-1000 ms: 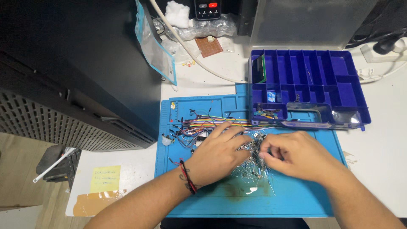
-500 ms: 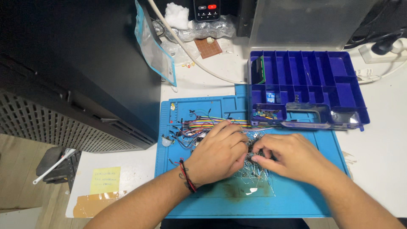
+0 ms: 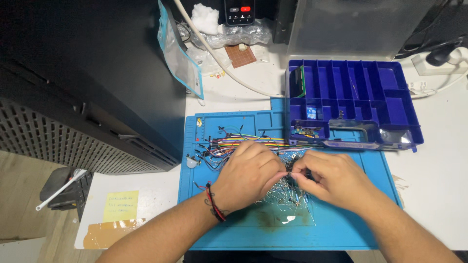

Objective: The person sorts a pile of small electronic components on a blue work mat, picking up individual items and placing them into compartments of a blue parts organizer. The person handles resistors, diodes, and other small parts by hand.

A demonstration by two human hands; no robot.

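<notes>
A small dark part (image 3: pixel 289 171) sits pinched between the fingertips of both my hands, low over the heap of wire-legged parts (image 3: pixel 287 197) on the blue mat (image 3: pixel 336 229). My left hand (image 3: pixel 248 175) and right hand (image 3: pixel 331 178) meet there, fingers narrow and closed on it. Coloured jumper wires (image 3: pixel 234 142) lie just beyond my left hand, the blue organiser tray (image 3: pixel 360 97) further back on the bench (image 3: pixel 438 185).

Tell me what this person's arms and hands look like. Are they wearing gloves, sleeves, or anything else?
Both arms are bare, with no sleeves in view, and neither the left hand nor the right hand is gloved. The only thing worn is a thin cord bracelet, red and black, around the left wrist. No rings or watch show.
</notes>
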